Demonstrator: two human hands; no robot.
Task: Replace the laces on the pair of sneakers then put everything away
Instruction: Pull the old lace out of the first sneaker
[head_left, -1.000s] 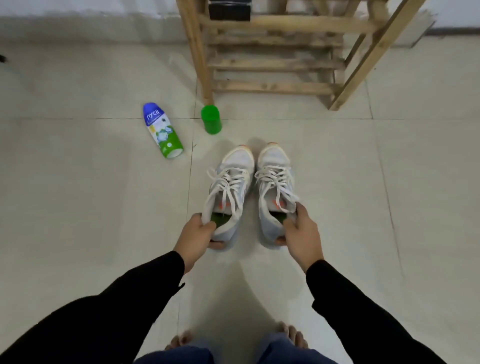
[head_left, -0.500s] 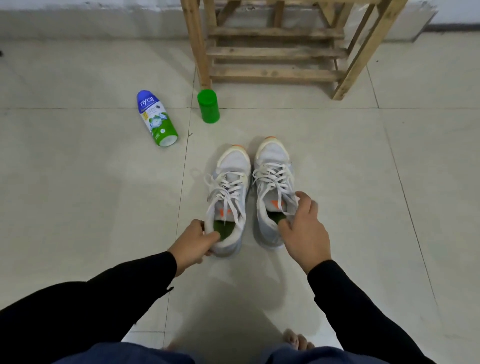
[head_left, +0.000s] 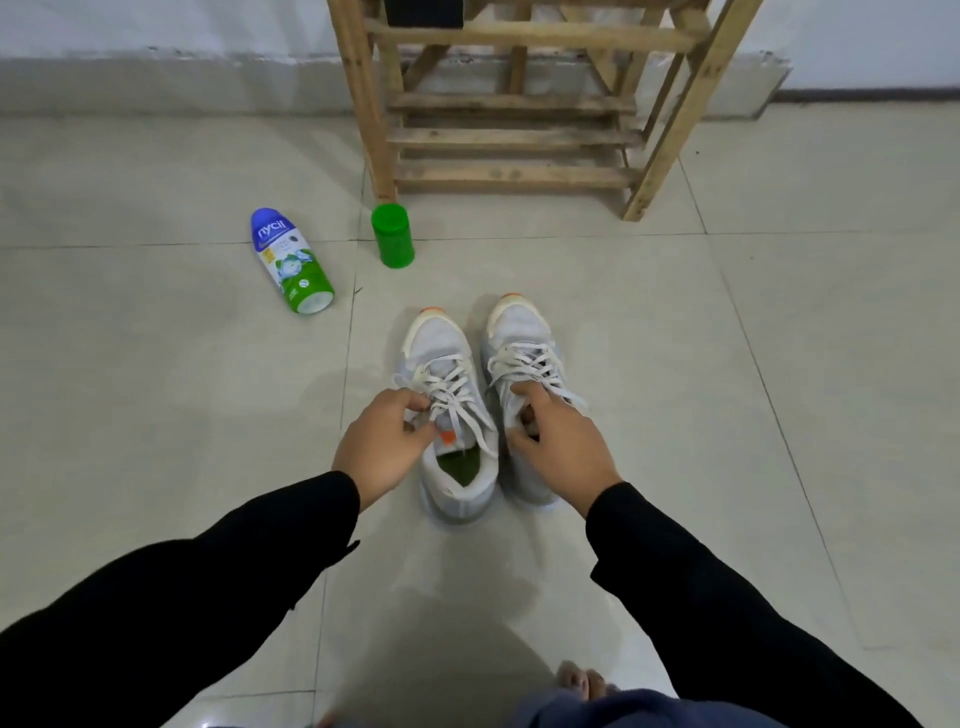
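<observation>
The two shoes are standing side by side on the floor (head_left: 727, 415) in front of the rack (head_left: 511, 136), toes pointing at it and well short of its lowest slat; both are looking fully threaded with white laces (head_left: 451, 385), so the job seems to be sitting at its first step, the undoing of the old ones; the left hand (head_left: 382, 448) is pinching the laces by the orange tab at the top of the left shoe (head_left: 440, 340), thumb and fingers curled in on them; the right hand (head_left: 560, 448) is grasping the right shoe (head_left: 522, 325) at its throat, fingers hooked in under the tongue end and the forefinger lying out along the crossings; whether it is also catching a lace end I cannot tell, since the hand is covering that part; a bottle (head_left: 291, 260) is lying on its side to the left of the rack's front left leg, and a green cup (head_left: 393, 236) is standing just before that same leg, both nearer the rack than the shoes are; no fresh laces are showing anywhere near the rack; the next move is probably calling for one shoe to be taken at a time, the knot or top crossing loosened, and the lace drawn out eyelet by eyelet towards the toe, one hand steadying the shoe while the other is pulling; tugging both at once is likely to tighten the crossings instead of freeing them.
</observation>
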